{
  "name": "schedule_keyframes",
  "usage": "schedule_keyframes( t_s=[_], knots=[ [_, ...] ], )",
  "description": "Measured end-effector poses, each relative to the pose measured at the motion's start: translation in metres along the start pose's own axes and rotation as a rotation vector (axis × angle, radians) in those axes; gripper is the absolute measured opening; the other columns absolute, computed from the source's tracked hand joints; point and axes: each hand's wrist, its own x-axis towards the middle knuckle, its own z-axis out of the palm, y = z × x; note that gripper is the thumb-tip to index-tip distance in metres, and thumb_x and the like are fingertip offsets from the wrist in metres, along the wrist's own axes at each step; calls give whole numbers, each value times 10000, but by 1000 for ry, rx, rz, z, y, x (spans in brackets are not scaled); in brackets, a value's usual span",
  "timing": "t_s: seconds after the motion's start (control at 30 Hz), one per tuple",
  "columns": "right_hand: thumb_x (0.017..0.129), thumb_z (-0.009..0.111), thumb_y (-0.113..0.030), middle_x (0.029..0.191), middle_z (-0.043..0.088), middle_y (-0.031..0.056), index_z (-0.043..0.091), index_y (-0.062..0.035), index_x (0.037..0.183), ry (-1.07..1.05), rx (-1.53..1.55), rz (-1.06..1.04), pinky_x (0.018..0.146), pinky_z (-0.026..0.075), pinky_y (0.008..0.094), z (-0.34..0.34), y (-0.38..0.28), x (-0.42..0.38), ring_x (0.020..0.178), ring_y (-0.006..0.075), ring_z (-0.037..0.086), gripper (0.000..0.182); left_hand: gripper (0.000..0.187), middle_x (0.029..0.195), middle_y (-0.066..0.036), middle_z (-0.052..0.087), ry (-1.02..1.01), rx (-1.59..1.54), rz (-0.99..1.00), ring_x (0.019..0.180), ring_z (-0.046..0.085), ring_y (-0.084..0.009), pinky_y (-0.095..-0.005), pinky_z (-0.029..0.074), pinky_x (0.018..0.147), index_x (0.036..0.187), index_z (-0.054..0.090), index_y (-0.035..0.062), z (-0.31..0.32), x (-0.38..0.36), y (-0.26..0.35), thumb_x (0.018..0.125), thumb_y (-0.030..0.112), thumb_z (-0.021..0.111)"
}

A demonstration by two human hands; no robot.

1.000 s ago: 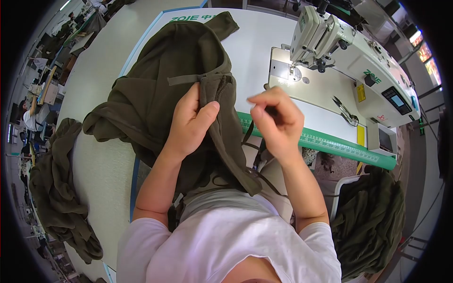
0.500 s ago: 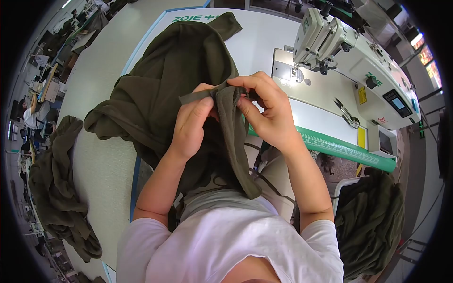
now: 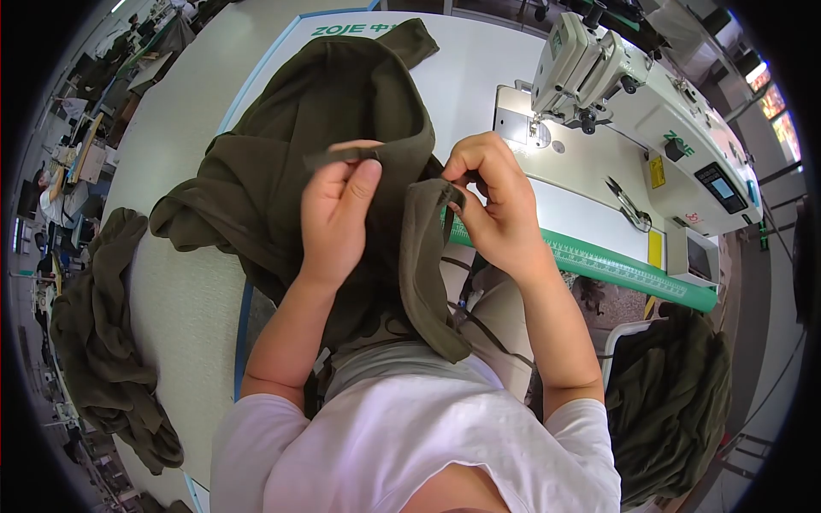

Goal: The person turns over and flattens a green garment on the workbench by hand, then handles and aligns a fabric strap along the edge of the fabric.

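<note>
A dark olive garment (image 3: 291, 128) lies bunched over the table, with part of it hanging down to my lap. My left hand (image 3: 336, 218) pinches a narrow dark fabric strip (image 3: 323, 158) between thumb and fingers, in front of the garment; the strip's free end points left. My right hand (image 3: 498, 209) is closed on the upper end of a folded garment edge (image 3: 421, 256), which hangs down toward my waist. A small dark piece shows at its fingertips. The two hands are apart.
A white sewing machine (image 3: 633, 94) stands at the right, with thread snips (image 3: 629, 205) on its bed. A green ruler edge (image 3: 616, 267) runs along the table front. More dark garments lie at the left (image 3: 103, 342) and in a bin at the lower right (image 3: 671, 402).
My hands have moved apart. The left went slightly left with the strip, and the right moved a little down and right with the garment edge.
</note>
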Motion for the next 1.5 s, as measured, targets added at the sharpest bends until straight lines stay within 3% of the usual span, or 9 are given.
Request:
schedule_keyframes(
  t_s=[0.2,0.3,0.57,0.83,1.0,1.13,1.27,1.4,1.5],
  knots=[
    [703,562,173,946,585,128,529,1,914,87,135,-213,704,478,291,2,-4,-10,803,201,578,274,109,830,7,589,26,205,181,696,505,-39,-196,413,617,980,635,-21,-11,9,21,894,45,626],
    [698,567,167,920,610,151,529,0,920,45,60,-347,697,477,309,0,-11,-12,791,230,588,281,130,811,-36,593,-189,711,484,645,538,-85,-213,424,576,965,661,-2,-2,2,35,837,19,672],
    [700,599,155,869,625,148,541,-9,922,135,-130,-459,682,488,324,6,-3,-20,788,256,610,282,174,812,-73,595,-278,459,419,643,552,-137,-232,432,554,974,673,-4,5,-10,20,802,-24,671],
    [713,574,163,890,623,148,566,2,947,180,-89,-401,676,489,311,7,-7,-15,781,261,610,284,164,828,-80,600,-324,534,421,686,571,-139,-243,458,595,948,674,-8,6,-11,33,797,-58,635],
    [769,548,134,945,626,127,586,19,1021,72,-205,-152,700,492,292,-2,-20,-5,791,203,613,280,209,866,-83,611,-358,566,420,723,588,-137,-229,467,629,996,649,-1,0,-2,33,796,-56,622],
    [842,512,88,966,634,87,596,24,1062,151,22,68,722,500,259,-7,-1,15,814,149,615,244,290,901,-95,621,-271,230,115,747,605,-151,-235,479,652,1079,601,11,-11,-1,34,794,-29,636],
    [904,481,38,917,647,51,604,15,1055,392,506,256,695,518,233,-18,24,47,787,124,624,196,349,925,-115,623,-331,576,292,782,621,-196,-247,491,665,1136,561,27,-39,-6,30,801,26,660],
    [896,498,33,886,657,56,613,3,1029,469,651,291,674,530,246,-17,25,68,757,126,630,179,343,922,-121,620,-405,1082,382,793,618,-245,-289,504,688,1112,570,35,-41,-30,31,794,81,688],
    [889,519,12,840,639,45,601,-7,964,550,645,312,606,504,235,-11,34,85,666,111,594,113,364,876,-99,601,-54,894,398,800,604,-279,-335,499,750,1108,574,48,-34,-52,35,788,160,706]
  ],
)
